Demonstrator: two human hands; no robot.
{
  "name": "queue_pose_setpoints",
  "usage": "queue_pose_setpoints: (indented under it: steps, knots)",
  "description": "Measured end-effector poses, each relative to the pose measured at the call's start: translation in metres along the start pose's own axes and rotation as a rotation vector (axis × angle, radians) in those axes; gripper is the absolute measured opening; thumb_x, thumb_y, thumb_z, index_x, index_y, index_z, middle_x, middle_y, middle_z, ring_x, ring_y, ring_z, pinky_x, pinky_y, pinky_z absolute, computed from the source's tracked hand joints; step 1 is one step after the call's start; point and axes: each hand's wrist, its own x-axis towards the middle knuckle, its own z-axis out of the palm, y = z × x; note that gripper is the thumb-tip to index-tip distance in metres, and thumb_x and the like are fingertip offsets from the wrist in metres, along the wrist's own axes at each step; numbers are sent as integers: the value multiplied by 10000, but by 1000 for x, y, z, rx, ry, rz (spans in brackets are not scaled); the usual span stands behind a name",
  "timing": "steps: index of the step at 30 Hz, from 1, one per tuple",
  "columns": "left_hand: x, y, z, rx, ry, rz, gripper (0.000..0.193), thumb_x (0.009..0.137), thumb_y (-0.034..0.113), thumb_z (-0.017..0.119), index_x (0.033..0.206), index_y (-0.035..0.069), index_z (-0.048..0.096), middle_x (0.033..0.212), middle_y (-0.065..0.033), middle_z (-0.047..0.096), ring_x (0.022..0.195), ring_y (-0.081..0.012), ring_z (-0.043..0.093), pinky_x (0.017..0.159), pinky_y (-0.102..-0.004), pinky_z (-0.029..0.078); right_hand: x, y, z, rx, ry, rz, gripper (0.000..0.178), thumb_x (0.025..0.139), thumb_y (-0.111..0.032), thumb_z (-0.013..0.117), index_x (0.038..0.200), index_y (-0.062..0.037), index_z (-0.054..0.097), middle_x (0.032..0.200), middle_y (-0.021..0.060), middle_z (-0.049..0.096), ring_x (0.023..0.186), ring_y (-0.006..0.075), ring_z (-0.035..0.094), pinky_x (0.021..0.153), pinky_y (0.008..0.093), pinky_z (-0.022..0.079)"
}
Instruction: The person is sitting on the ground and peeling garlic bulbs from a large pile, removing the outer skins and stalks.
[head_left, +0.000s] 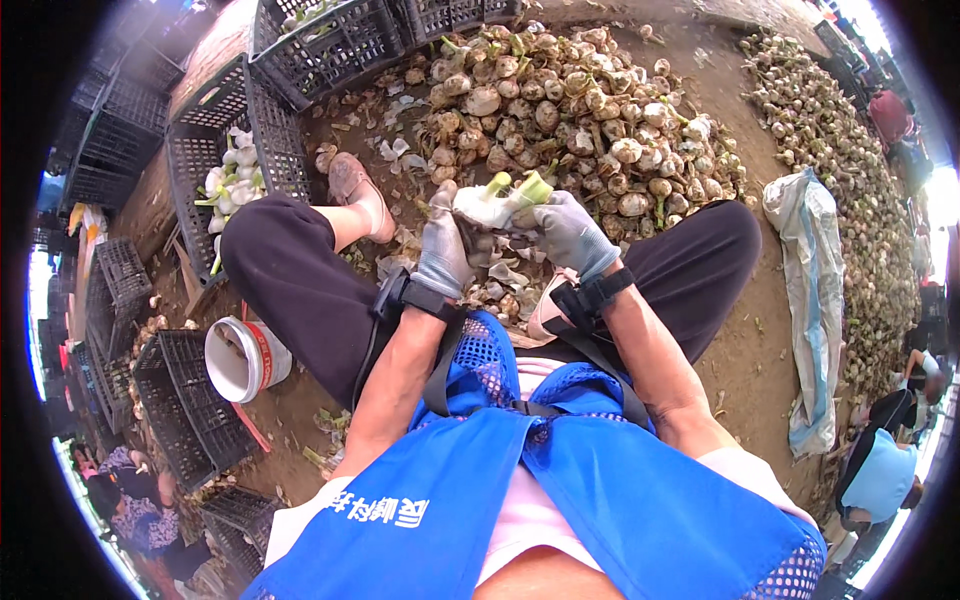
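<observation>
In front of my knees, my left hand (442,248) and my right hand (570,232), both in grey work gloves, are closed around peeled white garlic (480,207) with cut green stems. Two stem ends show, so it may be two bulbs side by side. My left fingers press on its left side, while my right fingers grip near the thicker stem (530,190). Dark, dirty skins hang below the garlic between my hands. Just beyond lies a large heap of soil-covered garlic bulbs (585,115). Loose skins and small bulbs (495,295) litter the ground under my hands.
A black crate (205,120) at the left holds clean white garlic (235,175). A white bucket (232,360) stands by my left knee, near another black crate (190,400). A pale plastic sack (808,300) lies at the right, beside another garlic heap (830,160). Other people sit at the edges.
</observation>
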Motion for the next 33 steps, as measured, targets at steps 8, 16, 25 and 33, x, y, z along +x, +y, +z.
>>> queue_pose_setpoints:
  steps: [8, 16, 25, 33]
  knots:
    - [24, -21, 11, 679, 160, 827, 332, 830, 292, 616, 1018, 47, 494, 980, -107, 514, 842, -206, 538, 756, -289, 480, 3, 8, 21, -388, 336, -112, 133, 745, -11, 588, 871, -1, 630, 790, 41, 631, 682, 116, 565, 664, 251, 445]
    - [21, -12, 8, -28, 72, 501, 122, 860, 77, 548, 969, 25, 538, 880, -89, 609, 714, -148, 580, 648, -265, 509, -5, 4, 4, -131, 115, -143, 230, 729, 50, 522, 919, 10, 645, 857, 59, 633, 722, 124, 580, 676, 266, 474]
    - [18, -8, -4, -343, -154, 208, 238, 872, 269, 514, 905, 39, 569, 1056, -206, 583, 950, -296, 571, 759, -394, 495, 59, 39, -30, -1182, 472, -9, 184, 740, -165, 522, 829, -19, 588, 883, 206, 613, 853, 357, 587, 765, 395, 461]
    - [14, 15, 2, -327, -268, 324, 343, 868, 328, 509, 787, 8, 604, 1042, -231, 579, 870, -279, 583, 775, -399, 480, 2, -9, -8, -510, -85, -202, 498, 725, -235, 701, 1140, -13, 537, 1048, 125, 572, 893, 157, 552, 792, 277, 447]
